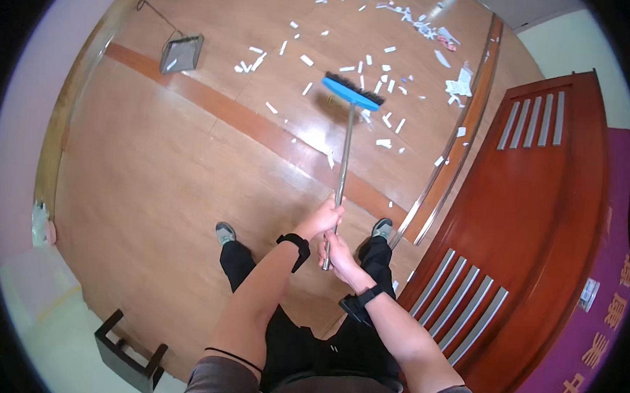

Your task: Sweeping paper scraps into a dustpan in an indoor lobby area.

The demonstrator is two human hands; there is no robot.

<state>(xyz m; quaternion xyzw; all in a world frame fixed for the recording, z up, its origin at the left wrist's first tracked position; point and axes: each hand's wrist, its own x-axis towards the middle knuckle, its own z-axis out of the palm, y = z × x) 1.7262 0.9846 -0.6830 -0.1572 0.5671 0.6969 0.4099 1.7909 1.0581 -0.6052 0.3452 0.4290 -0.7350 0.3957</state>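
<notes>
Both my hands are closed around the metal handle of a broom (346, 145). My left hand (322, 216) grips higher up the handle, and my right hand (336, 253) wraps it near its lower end. The broom's blue head (352, 94) with dark bristles points away from me. It appears held slightly above the floor, with a shadow beside it. Many small paper scraps (307, 60) lie scattered around and beyond the head. A denser pile of white scraps (421, 24) and larger crumpled paper (460, 83) lie farther off to the right.
A long-handled dustpan (182, 54) stands at the far left by the wall. On the right is a red-brown wooden door (511, 205) with grey strips, beside a metal floor track (449, 153). A dark stool-like frame (131, 357) is at the near left. My shoes (225, 233) are on the floor.
</notes>
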